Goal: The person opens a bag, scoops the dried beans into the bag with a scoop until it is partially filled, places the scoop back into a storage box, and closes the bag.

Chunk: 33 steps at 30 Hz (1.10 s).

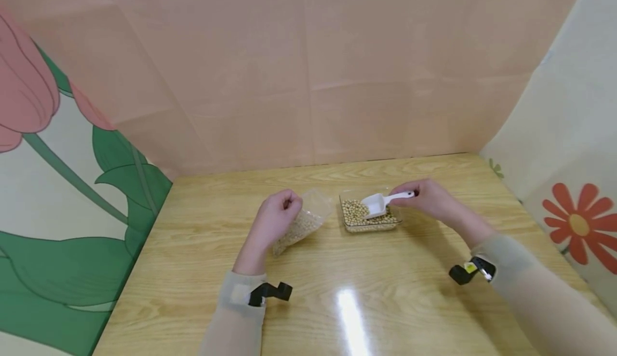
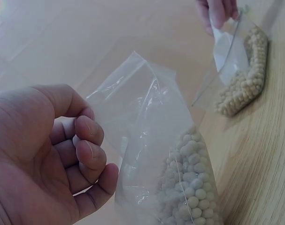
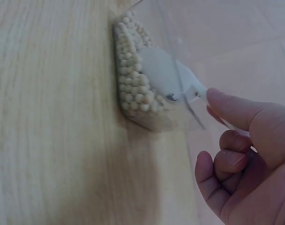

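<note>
My left hand (image 1: pixel 278 214) pinches the upper edge of a clear plastic bag (image 2: pixel 147 108), which holds many pale round beans (image 2: pixel 194 192) in its lower part. To the right of the bag stands a clear rectangular container (image 1: pixel 370 227) with more of these beans inside. My right hand (image 1: pixel 426 198) grips the handle of a white scoop (image 1: pixel 375 205) between thumb and fingers. The scoop's bowl is tilted down among the beans in the container, as the right wrist view also shows. How much the scoop carries is hard to tell.
Both things are on a wood-grain table (image 1: pixel 308 292). A pink sheet (image 1: pixel 308 77) hangs behind the table. Floral panels stand at the left and right, one showing a red flower (image 1: pixel 578 224). A black camera mount sits on each wrist.
</note>
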Available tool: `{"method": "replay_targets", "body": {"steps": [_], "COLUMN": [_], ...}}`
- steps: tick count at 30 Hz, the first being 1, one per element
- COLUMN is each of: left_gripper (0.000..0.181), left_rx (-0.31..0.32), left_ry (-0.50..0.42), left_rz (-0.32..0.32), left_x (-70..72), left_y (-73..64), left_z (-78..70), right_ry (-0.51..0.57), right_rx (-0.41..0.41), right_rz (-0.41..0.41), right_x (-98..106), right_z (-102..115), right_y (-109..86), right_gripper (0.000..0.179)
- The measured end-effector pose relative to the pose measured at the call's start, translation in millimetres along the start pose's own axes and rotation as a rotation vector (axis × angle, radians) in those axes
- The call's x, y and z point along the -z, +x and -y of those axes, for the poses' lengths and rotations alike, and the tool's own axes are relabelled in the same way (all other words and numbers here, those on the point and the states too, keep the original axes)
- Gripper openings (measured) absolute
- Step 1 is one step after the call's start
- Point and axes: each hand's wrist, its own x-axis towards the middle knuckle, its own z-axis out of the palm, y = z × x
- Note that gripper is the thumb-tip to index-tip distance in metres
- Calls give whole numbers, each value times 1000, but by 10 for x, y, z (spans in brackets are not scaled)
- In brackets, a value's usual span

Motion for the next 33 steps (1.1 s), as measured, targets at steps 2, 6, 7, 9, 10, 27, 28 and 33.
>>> {"method": "replay_targets", "body": {"steps": [2,6,7,9,10,27,28,33], "left_gripper": [25,25,25,25,25,24,24,25], "left_rx": [0,0,1,0,-1,-4,-3,-1], "left_ry": [0,1,3,4,4,0,0,-4], "left_rz": [0,1,1,3,4,-5,-6,-2], "left_x": [-14,-22,-21,-18,-17,-22,-22,-30], "left_y": [-1,-5,-5,-7,-7,-7,-7,-7], "left_z": [-8,-9,-8,-5,-3,-11,-15,-22], "right_ry": [47,123,140,171,184,319,330,369], "right_rx": [-9,-4,-4,-3,-1,-86,-91,-97], "right_rz": [1,1,-1,-9,-11,-37,-38,-36], "right_x": [-47,-148,-174,-229,-254,-454,-458,-465], "right_z": [-36,-76,-85,-106,-119,-205,-208,-218], "right_y": [1,12,18,33,40,62,64,52], "right_gripper": [37,40,40,40,41,49,48,51]}}
